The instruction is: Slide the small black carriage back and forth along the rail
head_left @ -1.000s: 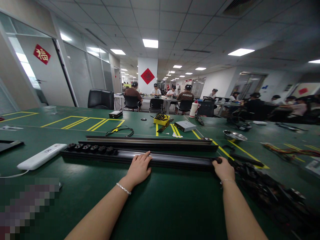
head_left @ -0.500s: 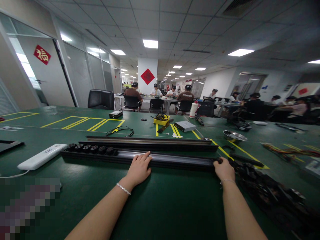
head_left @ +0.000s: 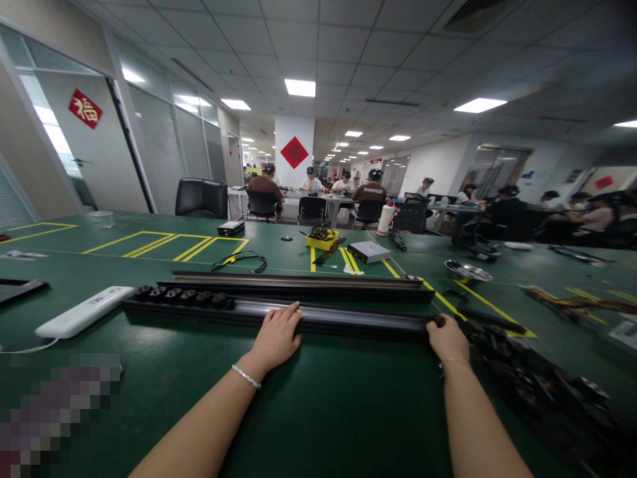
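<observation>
Near rail [head_left: 343, 318] lies left to right on counter [head_left: 358, 405]; row of black blocks [head_left: 188, 297] sits in its left end. Left grip [head_left: 277, 334] unclenched, laid over rail's middle. Right grip [head_left: 450, 340] closed on dark part [head_left: 438, 320] at rail's right end. Far: yellow box [head_left: 316, 243], tangled cable [head_left: 322, 232] in it. Bowl [head_left: 466, 277], far right: contents unclear.

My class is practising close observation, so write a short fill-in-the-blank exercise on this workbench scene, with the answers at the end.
1. The person's ____ hand rests on the nearer long dark rail, around its middle.
2. The tabletop under the rail is coloured ____.
3. The tangled cable sits in a box coloured ____.
4. The corded block beside the rail's left end is coloured ____.
Missing words: left; green; yellow; white.
</observation>
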The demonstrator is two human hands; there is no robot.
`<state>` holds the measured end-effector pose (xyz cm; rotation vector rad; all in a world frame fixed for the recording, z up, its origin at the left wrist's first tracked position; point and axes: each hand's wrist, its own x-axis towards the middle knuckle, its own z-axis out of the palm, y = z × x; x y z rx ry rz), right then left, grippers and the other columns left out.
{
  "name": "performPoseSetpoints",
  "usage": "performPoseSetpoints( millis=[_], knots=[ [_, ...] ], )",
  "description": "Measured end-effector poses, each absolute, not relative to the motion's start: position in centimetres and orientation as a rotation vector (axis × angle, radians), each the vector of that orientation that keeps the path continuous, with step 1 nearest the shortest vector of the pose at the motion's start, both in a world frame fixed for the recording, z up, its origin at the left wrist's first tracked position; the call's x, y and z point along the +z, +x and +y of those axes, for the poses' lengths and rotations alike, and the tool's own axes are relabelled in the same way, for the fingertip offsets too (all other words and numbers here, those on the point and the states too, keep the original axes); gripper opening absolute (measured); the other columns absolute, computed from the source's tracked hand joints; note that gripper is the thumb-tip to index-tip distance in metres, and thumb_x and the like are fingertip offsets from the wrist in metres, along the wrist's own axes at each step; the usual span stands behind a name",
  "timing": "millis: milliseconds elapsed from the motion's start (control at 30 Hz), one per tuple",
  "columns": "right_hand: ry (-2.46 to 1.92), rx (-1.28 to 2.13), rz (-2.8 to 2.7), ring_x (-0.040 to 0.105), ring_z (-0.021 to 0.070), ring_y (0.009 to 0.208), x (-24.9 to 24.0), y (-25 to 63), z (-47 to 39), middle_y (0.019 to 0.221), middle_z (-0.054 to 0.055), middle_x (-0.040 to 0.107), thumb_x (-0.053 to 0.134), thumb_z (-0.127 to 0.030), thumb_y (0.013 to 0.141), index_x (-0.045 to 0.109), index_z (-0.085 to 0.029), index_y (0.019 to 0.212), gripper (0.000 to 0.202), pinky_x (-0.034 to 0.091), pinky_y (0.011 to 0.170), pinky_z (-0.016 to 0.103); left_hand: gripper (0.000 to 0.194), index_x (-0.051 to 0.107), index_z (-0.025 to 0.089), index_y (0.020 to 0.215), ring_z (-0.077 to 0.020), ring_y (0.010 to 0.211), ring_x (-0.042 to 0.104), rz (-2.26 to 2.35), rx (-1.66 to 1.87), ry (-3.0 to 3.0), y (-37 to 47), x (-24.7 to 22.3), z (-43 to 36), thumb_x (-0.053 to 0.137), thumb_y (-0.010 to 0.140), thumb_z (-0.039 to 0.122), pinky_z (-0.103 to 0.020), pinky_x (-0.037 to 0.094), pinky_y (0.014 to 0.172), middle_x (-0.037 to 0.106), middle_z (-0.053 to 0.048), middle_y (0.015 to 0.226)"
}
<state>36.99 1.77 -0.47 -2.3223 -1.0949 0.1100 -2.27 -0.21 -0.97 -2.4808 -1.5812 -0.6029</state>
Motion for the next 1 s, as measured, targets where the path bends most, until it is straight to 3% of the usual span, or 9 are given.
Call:
performPoseSetpoints(
  millis=[567, 1000],
  knots=[
    [-2.293, 0.039, -1.003, 0.059, 0.0273, 0.085, -0.39, 36.95, 1.14, 0.1, 0.013, 0.062, 0.044, -0.038, 0.074, 0.053, -0.019, 0.117, 0.048, 0.047, 0.075, 0.039, 0.042, 0.05, 0.026, 0.113, -0.0221, 0.117, 0.044, -1.595, -0.603, -2.486, -2.24, -1.05, -0.17, 0.052, 0.071, 0.025, -0.04, 0.03, 0.097, 0.041, -0.004, 0.136],
    [-2.296, 0.05, -0.989, 0.057, 0.0299, 0.094, 0.01, 36.74, 0.86, 0.109, 0.013, 0.059, 0.042, -0.036, 0.075, 0.052, -0.02, 0.12, 0.049, 0.046, 0.078, 0.041, 0.04, 0.05, 0.026, 0.112, -0.0217, 0.116, 0.044, -1.573, -0.61, -2.471, -2.31, -1.16, -0.15, 0.052, 0.072, 0.026, -0.04, 0.03, 0.097, 0.042, -0.003, 0.136]
  ],
)
